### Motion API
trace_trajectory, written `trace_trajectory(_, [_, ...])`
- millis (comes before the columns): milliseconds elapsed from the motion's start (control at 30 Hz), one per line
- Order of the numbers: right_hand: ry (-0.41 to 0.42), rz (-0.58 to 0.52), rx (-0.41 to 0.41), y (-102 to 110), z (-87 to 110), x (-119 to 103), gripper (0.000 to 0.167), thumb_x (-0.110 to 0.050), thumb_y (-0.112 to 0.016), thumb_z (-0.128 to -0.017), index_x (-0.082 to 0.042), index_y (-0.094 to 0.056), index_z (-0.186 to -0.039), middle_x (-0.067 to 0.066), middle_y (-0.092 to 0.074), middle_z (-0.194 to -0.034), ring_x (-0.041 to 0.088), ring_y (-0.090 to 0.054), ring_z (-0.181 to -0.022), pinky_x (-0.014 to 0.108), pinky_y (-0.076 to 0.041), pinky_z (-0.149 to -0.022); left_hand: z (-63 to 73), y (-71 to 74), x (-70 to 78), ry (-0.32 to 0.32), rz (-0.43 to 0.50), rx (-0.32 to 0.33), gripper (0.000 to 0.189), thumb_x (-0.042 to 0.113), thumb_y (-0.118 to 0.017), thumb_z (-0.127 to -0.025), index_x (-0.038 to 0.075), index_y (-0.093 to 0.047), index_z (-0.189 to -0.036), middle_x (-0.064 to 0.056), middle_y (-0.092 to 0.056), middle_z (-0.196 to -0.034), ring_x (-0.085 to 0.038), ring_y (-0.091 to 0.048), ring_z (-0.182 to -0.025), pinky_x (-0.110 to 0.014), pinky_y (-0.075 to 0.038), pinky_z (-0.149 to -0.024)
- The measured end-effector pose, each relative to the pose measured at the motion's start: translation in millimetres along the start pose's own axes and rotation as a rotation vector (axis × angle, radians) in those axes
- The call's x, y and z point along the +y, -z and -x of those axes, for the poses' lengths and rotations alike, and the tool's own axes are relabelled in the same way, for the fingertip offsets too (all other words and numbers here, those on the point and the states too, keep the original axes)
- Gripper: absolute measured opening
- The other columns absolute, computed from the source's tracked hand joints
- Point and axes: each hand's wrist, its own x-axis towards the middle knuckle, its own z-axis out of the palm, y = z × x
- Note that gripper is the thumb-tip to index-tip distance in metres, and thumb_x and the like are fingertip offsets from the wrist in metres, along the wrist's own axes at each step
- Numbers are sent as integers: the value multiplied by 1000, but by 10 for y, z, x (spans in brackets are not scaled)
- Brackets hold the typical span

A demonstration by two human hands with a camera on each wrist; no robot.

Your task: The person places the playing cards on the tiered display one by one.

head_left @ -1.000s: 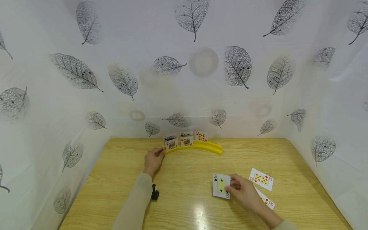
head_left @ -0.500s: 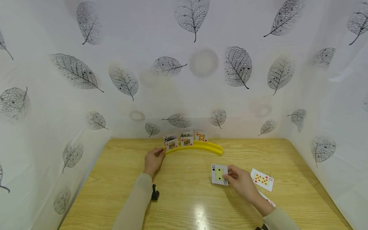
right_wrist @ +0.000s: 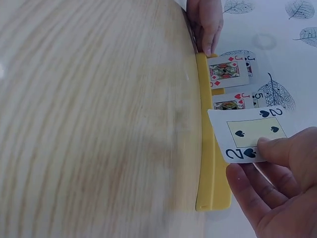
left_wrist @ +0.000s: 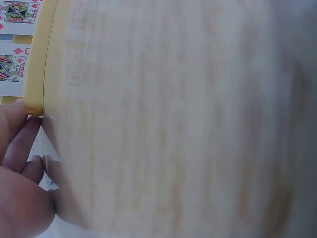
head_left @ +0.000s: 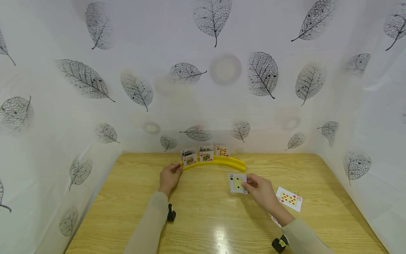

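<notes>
My right hand (head_left: pixel 261 190) pinches a two of spades playing card (head_left: pixel 238 183) between thumb and fingers, face toward me, above the table. In the right wrist view the card (right_wrist: pixel 255 134) overlaps the yellow curved card holder (right_wrist: pixel 205 173). My left hand (head_left: pixel 169 178) grips the left end of that holder (head_left: pixel 228 162) at the back of the table. Standing in the holder are a jack of diamonds (right_wrist: pixel 225 72), a jack of hearts (right_wrist: pixel 230 103) and a ten of hearts (head_left: pixel 222 151). Behind the two jacks, other cards are partly hidden.
On the wooden table (head_left: pixel 203 211) a ten of diamonds (head_left: pixel 289 199) lies right of my right hand. Another card (head_left: pixel 276 221) is mostly hidden under my right forearm. A white leaf-print curtain (head_left: pixel 222 106) encloses the back and sides.
My right hand has moved forward and slightly left with the two of spades, toward the holder. My forearm now covers more of the lower card. The left hand has stayed put.
</notes>
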Motion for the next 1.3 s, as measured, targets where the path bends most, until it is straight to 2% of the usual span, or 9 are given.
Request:
trace_trajectory(100, [21, 1, 4, -14, -52, -7, 20, -8, -76, -97, -1, -75, -116, 11, -80, -99, 14, -73, -82, 19, -59, -65, 8, 1, 4, -14, 1, 9, 29, 21, -72, -101, 4, -77, -124, -21, -70, -136, -45, -53, -143, -59, -41, -123])
trace_trajectory(333, [67, 4, 17, -54, -173, -5, 13, -7, -74, -98, -1, -75, -109, 10, -79, -97, 12, -71, -79, 18, -59, -67, 19, -1, 5, -56, -7, 47, 26, 16, -72, -100, 3, -78, -121, -23, -73, -130, -48, -57, -138, -63, -44, -119])
trace_trajectory(567, [68, -3, 37, -86, -298, -15, 10, -7, -68, -103, 0, -73, -108, 14, -78, -98, 18, -70, -77, 20, -57, -62, 5, 7, 1, -16, 4, 8, 30, 22, -72, -101, 4, -77, -125, -21, -72, -134, -44, -54, -143, -58, -40, -123])
trace_trajectory(833, [70, 32, 55, -115, -477, -16, 9, -9, -66, -104, -3, -72, -101, 12, -75, -89, 15, -62, -71, 22, -50, -58, -10, 13, -3, -11, 4, -1, 30, 22, -72, -102, 5, -77, -125, -20, -72, -134, -44, -53, -144, -59, -41, -123])
trace_trajectory(1067, [70, 0, 90, -163, -616, 9, 16, -6, -68, -102, 4, -74, -112, 22, -78, -103, 30, -77, -90, 25, -64, -69, -12, -7, -36, -12, 13, -2, 30, 22, -73, -101, 5, -77, -126, -20, -72, -133, -44, -53, -144, -58, -41, -123])
trace_trajectory(1300, [65, -2, 115, -234, -733, 18, 18, -6, -68, -102, 5, -74, -114, 22, -78, -105, 32, -76, -93, 27, -62, -70, -19, -19, -37, -7, 5, 0, 29, 22, -72, -101, 5, -77, -125, -19, -72, -133, -43, -53, -144, -58, -40, -124])
